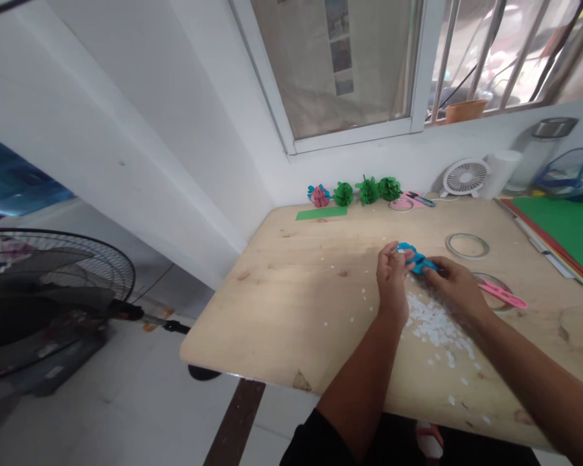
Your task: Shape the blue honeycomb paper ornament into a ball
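Observation:
A small blue paper piece (418, 261) with ruffled edges is held between both hands above the wooden table (282, 291). My left hand (392, 275) grips its left end, fingers upright around it. The fingers of my right hand (449, 279) pinch its right end. Many white paper scraps (432, 323) lie scattered on the table beneath and in front of the hands. Pink scissors (502, 294) rest just right of my right hand, over a roll or ring that is partly hidden.
Along the wall sit green paper pompoms (368, 191), a pink and blue one (319, 195), a green strip (321, 213), a blue cutter (422, 199) and a small white fan (466, 177). A ring (467, 246) and coloured sheets (563, 226) lie right.

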A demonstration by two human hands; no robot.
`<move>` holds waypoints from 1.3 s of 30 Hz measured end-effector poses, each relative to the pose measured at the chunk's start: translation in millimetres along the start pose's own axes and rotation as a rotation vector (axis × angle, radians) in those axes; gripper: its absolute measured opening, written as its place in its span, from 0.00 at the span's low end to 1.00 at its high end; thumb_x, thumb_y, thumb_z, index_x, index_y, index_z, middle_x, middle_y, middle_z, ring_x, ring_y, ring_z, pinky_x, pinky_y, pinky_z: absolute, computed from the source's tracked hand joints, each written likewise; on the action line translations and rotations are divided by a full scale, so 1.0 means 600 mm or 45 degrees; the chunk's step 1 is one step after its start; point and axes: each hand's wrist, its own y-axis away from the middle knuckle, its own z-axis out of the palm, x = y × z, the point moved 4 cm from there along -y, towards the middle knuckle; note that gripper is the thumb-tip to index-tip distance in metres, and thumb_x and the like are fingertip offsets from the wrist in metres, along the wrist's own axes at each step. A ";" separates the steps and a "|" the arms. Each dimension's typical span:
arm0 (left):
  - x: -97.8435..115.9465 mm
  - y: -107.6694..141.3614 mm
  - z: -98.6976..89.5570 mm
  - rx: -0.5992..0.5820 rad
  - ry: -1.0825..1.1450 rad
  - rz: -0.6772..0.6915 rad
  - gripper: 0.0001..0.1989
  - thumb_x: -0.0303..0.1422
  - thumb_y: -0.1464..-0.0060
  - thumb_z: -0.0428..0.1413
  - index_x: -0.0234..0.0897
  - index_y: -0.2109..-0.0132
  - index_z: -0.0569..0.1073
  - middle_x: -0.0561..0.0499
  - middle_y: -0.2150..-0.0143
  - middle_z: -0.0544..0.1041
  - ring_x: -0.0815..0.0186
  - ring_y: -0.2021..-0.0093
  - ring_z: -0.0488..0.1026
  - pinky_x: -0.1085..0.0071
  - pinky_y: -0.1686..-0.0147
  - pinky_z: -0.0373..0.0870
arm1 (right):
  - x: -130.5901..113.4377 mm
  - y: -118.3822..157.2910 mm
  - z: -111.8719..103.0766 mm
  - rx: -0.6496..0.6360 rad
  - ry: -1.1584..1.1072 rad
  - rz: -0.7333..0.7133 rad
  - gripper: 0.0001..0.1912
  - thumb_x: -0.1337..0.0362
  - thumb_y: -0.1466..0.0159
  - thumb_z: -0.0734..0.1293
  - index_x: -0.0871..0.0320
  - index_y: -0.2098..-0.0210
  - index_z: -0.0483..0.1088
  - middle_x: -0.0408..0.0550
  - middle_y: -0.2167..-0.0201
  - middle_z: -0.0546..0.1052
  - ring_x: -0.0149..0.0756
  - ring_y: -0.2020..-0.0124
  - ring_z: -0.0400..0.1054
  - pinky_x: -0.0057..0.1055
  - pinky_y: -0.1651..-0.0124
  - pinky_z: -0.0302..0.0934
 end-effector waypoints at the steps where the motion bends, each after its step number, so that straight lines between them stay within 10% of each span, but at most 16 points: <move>1: 0.004 0.000 0.000 0.005 -0.019 0.029 0.25 0.47 0.51 0.66 0.36 0.51 0.73 0.46 0.59 0.80 0.60 0.54 0.79 0.64 0.51 0.72 | 0.001 0.001 -0.001 0.001 -0.047 0.022 0.20 0.50 0.44 0.67 0.58 0.61 0.77 0.49 0.70 0.82 0.41 0.70 0.73 0.37 0.65 0.64; 8: 0.010 -0.002 -0.005 -0.015 -0.390 0.238 0.12 0.39 0.48 0.63 0.35 0.61 0.76 0.50 0.68 0.78 0.67 0.65 0.78 0.71 0.61 0.74 | 0.006 0.007 0.002 0.032 -0.421 0.108 0.20 0.50 0.46 0.71 0.58 0.62 0.77 0.47 0.72 0.80 0.37 0.72 0.70 0.33 0.67 0.63; 21: 0.030 0.032 0.012 -0.111 -1.467 1.300 0.04 0.28 0.39 0.54 0.36 0.60 0.74 0.45 0.66 0.79 0.61 0.64 0.77 0.67 0.61 0.75 | -0.012 0.023 0.007 0.014 -0.549 0.085 0.19 0.50 0.46 0.72 0.57 0.61 0.77 0.49 0.66 0.82 0.42 0.65 0.74 0.38 0.58 0.68; 39: 0.025 0.040 0.024 -0.092 -1.675 1.476 0.15 0.25 0.37 0.50 0.35 0.45 0.70 0.45 0.64 0.80 0.60 0.65 0.75 0.65 0.62 0.71 | -0.027 0.030 0.009 -0.018 -0.535 0.046 0.18 0.51 0.47 0.72 0.57 0.64 0.78 0.49 0.67 0.82 0.41 0.66 0.74 0.37 0.59 0.69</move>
